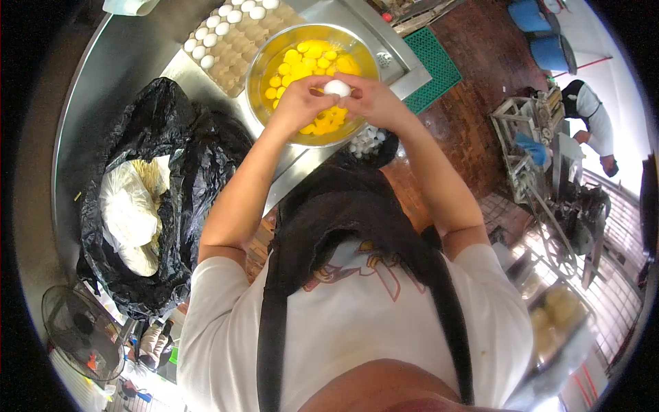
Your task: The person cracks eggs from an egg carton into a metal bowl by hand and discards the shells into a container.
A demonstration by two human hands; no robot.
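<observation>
A white egg (337, 88) is pinched between my two hands over a large metal bowl (255, 93). My left hand (302, 103) is closed on its left side, with thumb and fingers at the shell. From the other side my right hand (375, 103) grips the same egg. Whether the shell is cracked I cannot tell. Below, many raw yolks (302, 65) lie in the bowl, partly hidden by my hands. Just left of the bowl is a cardboard egg tray (237, 51), with white eggs (207, 62) in some of its hollows. Discarded eggshells (366, 143) are heaped beside the bowl's near right edge.
A black plastic bag (130, 137) holding a whitish bag (127, 209) lies on the metal counter (130, 48) at left. A green mat (431, 69) is on the brick floor beyond the counter. Another person (594, 123) works by machinery at right. A fan (82, 333) stands lower left.
</observation>
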